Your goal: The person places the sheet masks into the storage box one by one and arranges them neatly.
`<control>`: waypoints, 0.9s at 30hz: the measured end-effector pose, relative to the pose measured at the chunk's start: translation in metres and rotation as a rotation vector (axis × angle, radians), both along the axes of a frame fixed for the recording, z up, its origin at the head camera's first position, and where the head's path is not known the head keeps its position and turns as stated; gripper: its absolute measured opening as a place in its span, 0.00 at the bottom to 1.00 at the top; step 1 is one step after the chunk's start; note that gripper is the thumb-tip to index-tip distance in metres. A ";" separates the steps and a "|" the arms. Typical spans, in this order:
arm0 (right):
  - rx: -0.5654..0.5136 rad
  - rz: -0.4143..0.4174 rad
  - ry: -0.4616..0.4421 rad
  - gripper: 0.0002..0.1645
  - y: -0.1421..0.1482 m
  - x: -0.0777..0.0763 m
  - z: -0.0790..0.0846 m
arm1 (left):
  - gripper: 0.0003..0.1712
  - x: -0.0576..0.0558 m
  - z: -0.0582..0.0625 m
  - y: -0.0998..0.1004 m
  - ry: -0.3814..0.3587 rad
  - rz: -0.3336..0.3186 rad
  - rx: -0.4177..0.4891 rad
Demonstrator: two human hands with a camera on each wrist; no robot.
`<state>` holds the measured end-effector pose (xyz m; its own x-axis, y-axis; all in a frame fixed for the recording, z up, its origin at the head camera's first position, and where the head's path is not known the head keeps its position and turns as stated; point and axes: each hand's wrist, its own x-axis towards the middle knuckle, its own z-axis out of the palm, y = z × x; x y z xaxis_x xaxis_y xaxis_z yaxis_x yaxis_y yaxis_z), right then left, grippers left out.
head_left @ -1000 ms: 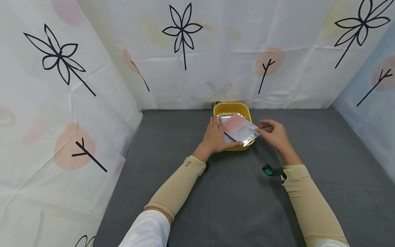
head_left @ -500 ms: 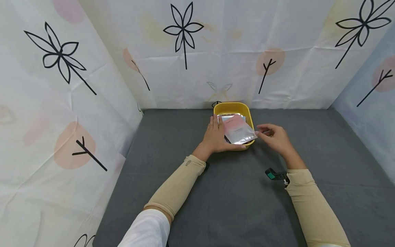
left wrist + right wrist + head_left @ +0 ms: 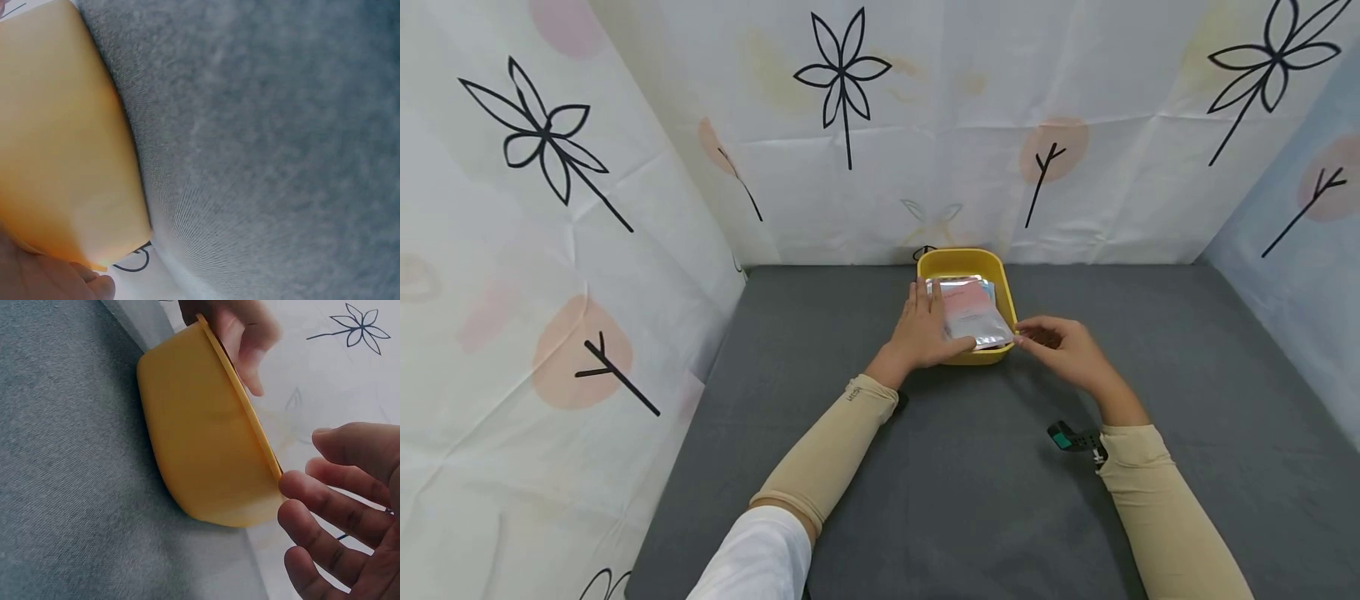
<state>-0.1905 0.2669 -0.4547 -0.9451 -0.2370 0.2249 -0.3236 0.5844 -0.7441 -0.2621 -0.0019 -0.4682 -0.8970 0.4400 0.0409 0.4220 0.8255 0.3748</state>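
A yellow plastic tub (image 3: pixel 1004 287) stands at the back of the dark grey table. Inside it lies a pink-and-silver foil pouch (image 3: pixel 973 310), with a bluish edge of another packet showing from under it. My left hand (image 3: pixel 919 329) rests over the tub's left side, fingers straight on the pouch and thumb stretched along the near rim. My right hand (image 3: pixel 1063 354) is at the tub's right rim, its fingertips close to the pouch's corner. In the right wrist view, the right thumb stands apart from loosely bent fingers (image 3: pixel 322 487), with nothing pinched between them.
A white patterned cloth (image 3: pixel 850 208) rises right behind the tub, and similar cloth hangs on both sides. Grey table surface (image 3: pixel 970 483) spreads in front of the tub. A black-and-green device (image 3: pixel 1071 437) juts from the right wrist.
The pouch has turned and settled flatter, its right corner drawn in from beyond the rim. My right hand has let go of that corner and shifted nearer. The left hand stays almost in place.
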 end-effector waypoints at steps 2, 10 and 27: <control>-0.011 0.007 -0.003 0.17 0.000 0.002 -0.001 | 0.72 -0.001 0.001 -0.002 -0.023 -0.008 0.007; -0.008 -0.001 -0.043 0.18 0.003 0.009 -0.003 | 0.67 -0.004 -0.003 -0.005 -0.064 -0.002 0.032; 0.106 -0.087 0.066 0.17 0.010 0.015 -0.008 | 0.66 -0.001 0.002 -0.040 0.081 -0.022 0.091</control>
<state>-0.1751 0.2766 -0.4623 -0.9471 -0.1809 0.2652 -0.3147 0.6866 -0.6554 -0.2636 -0.0415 -0.4667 -0.8796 0.4504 0.1534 0.4712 0.7800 0.4117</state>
